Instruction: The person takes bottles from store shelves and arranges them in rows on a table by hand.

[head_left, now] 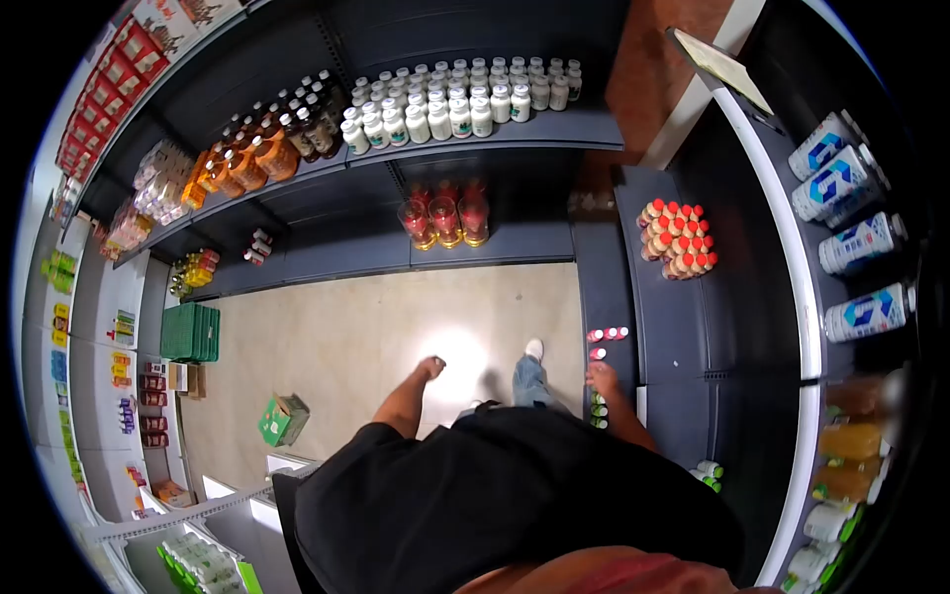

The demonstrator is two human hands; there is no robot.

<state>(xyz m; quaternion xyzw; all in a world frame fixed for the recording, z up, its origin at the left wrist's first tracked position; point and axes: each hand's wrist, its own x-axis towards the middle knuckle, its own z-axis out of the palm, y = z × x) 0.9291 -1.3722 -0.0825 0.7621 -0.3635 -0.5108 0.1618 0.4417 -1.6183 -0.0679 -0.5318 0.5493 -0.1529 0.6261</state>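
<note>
Head view: a person stands beside a low shelf (606, 287).
Right hand (601, 379): over the low shelf, between pink-capped bottles (598, 353) and green-capped bottles (599, 408); its fingers look slightly bent, but their spread and any hold cannot be told.
Left hand (431, 367): well apart from the low shelf, over the floor (346, 327); its fingers curl inward, and whether they enclose anything is unclear.
Pink-capped bottles: on the low shelf, just beyond the right hand; three make a row and one sits nearer, probably spaced by kind.
Red-capped bottles (678, 238): on the raised shelf (673, 332) behind the low shelf, packed tightly, likely to save room.
Hidden: the forearm partly covers the green-capped bottles; the black shirt (495, 495) blocks the floor beneath.
Cut off: blue-and-white cans (867, 313), past the low shelf, meet the lens's dark rim.
Hard to read: every small label.
</note>
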